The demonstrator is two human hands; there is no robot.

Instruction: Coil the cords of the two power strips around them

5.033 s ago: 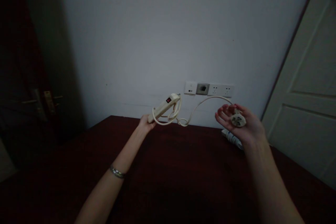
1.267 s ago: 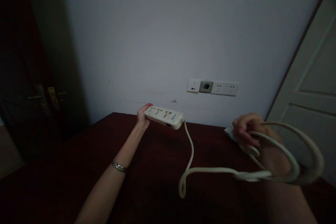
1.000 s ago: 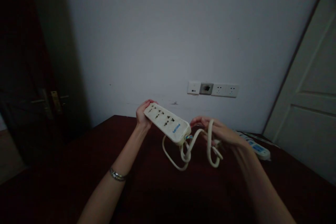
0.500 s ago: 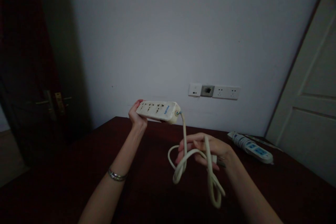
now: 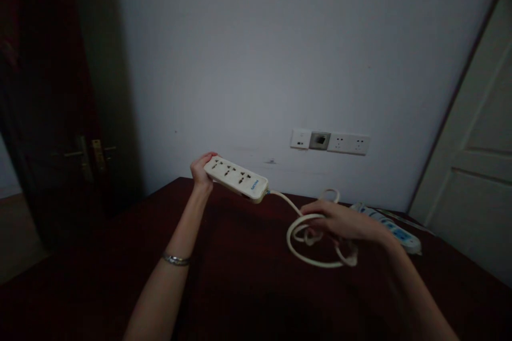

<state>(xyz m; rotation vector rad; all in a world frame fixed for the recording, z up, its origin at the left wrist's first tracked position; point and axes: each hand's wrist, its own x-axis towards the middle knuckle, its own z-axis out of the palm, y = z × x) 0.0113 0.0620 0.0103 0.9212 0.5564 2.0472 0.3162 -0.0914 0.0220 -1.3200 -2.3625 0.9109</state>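
Cream plastic power strip (image 5: 236,179) with its thick pale cord (image 5: 310,248), held above the dark red wooden surface (image 5: 248,277).
The left hand (image 5: 201,169) grips the strip's far end; the right hand (image 5: 340,222) closes around the coiled cord beside it. The strip looks light and rigid, the cord springy: best gripped mid-body and at the loops.

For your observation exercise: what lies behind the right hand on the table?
Behind the right hand lies a second power strip with blue sockets on the dark table. The hand and coiled cord hide its near end.
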